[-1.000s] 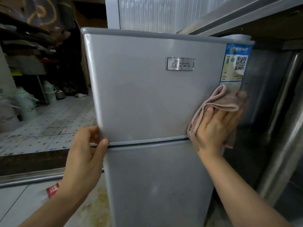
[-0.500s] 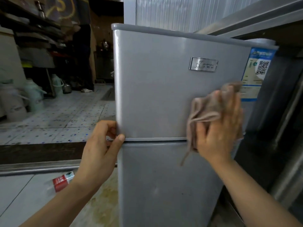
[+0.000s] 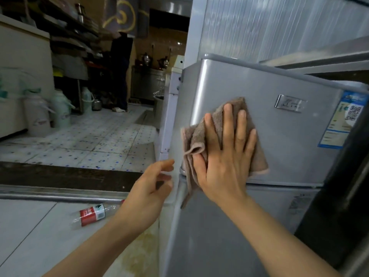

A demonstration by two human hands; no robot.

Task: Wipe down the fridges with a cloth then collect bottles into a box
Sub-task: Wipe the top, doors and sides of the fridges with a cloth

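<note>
cloth (image 3: 201,134) under flat right fingers (image 3: 227,124)

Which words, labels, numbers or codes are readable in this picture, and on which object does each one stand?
None can be quoted with certainty.
Metal nameplate on the fridge upper door: logo and small letters, blurred.
Blue energy sticker at the door's right edge: a QR code and printed lines, too small to read.
Red label on the plastic bottle lying on the floor: white letters, too blurred to read.

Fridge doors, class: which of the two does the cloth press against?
The upper door: the right hand flattens the cloth on it, above the seam; only a corner dangles over the lower door.
</note>
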